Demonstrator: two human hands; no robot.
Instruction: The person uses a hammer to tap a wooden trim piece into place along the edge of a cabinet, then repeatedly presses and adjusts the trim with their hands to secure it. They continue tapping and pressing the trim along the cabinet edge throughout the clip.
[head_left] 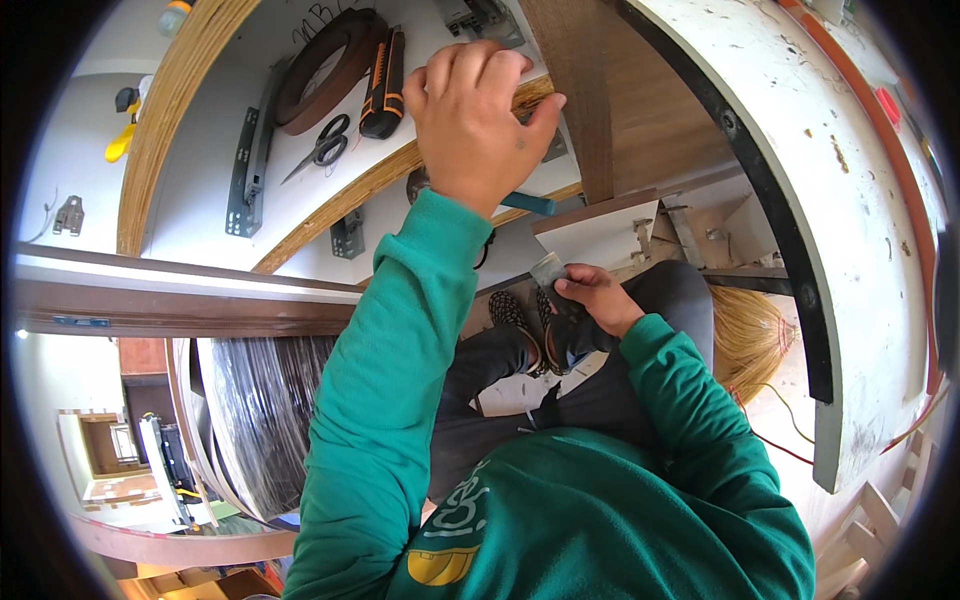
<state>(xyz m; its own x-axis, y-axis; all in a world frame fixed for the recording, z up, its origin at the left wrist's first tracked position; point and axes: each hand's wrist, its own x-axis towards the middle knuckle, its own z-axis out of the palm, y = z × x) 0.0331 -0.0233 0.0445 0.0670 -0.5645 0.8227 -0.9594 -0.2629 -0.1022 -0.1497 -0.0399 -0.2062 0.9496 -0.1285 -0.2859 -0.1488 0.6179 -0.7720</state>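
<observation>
The grey piece (548, 270) was in the right hand (600, 295), above the shoes (512, 318), pinched near its lower end between the thumb and bent fingers, with its far end free. It looked thin and light, probably rather stiff; its material was too small to tell, so slipperiness and fragility stayed uncertain. The flat faces near one end seemed the best place to hold it, clear of the edges. The left hand (470, 130) lay over the raw wood edge (345, 205) of a shelf, fingers loosely curled and thumb spread; whether anything was under the palm, I could not tell. Beyond it lay the knife (383, 95), scissors (328, 148) and brown coil (366, 50), with a metal slide (243, 180) further left. A broom (750, 335) was beside the right leg.
</observation>
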